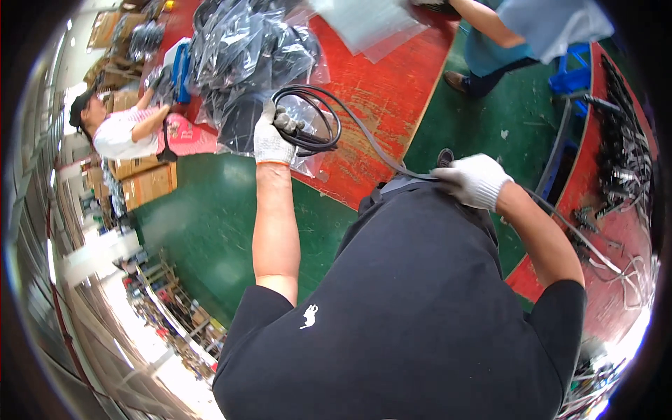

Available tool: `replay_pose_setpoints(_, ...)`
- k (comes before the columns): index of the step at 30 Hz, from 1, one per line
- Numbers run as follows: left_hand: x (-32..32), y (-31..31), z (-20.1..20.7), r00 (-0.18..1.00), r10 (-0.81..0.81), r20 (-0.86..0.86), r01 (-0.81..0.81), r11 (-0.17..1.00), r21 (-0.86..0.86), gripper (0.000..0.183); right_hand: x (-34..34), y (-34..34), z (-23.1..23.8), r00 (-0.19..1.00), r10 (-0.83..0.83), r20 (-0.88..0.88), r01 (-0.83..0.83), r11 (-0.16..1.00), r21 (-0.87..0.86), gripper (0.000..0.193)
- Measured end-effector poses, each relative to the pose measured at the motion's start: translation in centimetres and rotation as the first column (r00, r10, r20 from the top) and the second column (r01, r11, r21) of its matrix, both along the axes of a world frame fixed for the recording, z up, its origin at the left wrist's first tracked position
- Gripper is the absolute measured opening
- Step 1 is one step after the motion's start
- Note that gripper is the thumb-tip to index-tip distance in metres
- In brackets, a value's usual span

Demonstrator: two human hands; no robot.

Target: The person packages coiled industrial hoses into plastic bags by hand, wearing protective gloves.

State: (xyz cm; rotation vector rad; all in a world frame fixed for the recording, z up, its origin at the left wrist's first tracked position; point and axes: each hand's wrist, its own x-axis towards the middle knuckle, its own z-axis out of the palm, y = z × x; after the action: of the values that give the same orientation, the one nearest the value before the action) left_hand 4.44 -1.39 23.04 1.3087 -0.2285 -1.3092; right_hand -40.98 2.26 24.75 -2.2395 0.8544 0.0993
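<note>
At the far left, a co-worker in a pale top is positioned beside cardboard boxes. A blue crate is located just to the right. Next, a heap of clear-bagged dark items is stacked on a red table.

The gloved left hand is raised near the table's close edge, with its fingers closed around a dark cable. Several loops are gathered in this grip; they are hung mainly to the right of the palm, and one wider loop is extended above the fingers. From the loops, a single span is led down and to the right, across the table edge, to the gloved right hand. There the cable is gripped narrowly at the fingertips, in front of the torso.

The coiling is judged to be partly complete: a portion of the cable is formed into loops, while the span between the hands is left unlooped. No tie can be made out on the coil. A grey line is also seen beyond the right forearm; whether it is part of the same cable cannot be determined.

Farther right, a second co-worker in blue is partly shown at the top, and dark bundled goods are laid on a second red bench.
</note>
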Motion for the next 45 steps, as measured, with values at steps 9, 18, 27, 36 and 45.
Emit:
replay_pose_setpoints(9, -9.7, 0.6, 3.5, 0.889, -0.394, 0.233, 0.402, 0.916, 0.016, 0.038, 9.2, -6.6, 6.4, 0.931, 0.052, 0.361, -0.048, 0.999, -0.021, 0.020)
replay_pose_setpoints(18, -14.5, 1.6, 7.3, 0.566, -0.824, -0.029, 0.820, 0.566, -0.088, 0.065, 10.2, -13.0, 3.7, 0.884, 0.119, 0.452, -0.033, 0.981, -0.194, 0.034)
replay_pose_setpoints(27, -2.2, -2.0, 7.3, 0.850, -0.319, -0.418, 0.311, 0.946, -0.090, 0.060, -0.9, -14.1, -5.9, 0.881, -0.341, 0.327, 0.336, 0.939, 0.074, 0.033)
replay_pose_setpoints(36, 1.0, -3.0, 4.6, 0.995, 0.074, -0.070, -0.071, 0.997, 0.041, 0.045, -3.0, 2.0, -0.3, 0.985, -0.168, 0.045, 0.173, 0.975, -0.140, 0.030)
replay_pose_setpoints(45, -9.8, 0.2, 7.1, 0.789, -0.461, 0.407, 0.444, 0.885, 0.141, 0.061, 8.1, -6.8, 8.1, 0.788, -0.022, 0.615, 0.165, 0.971, -0.176, 0.022)
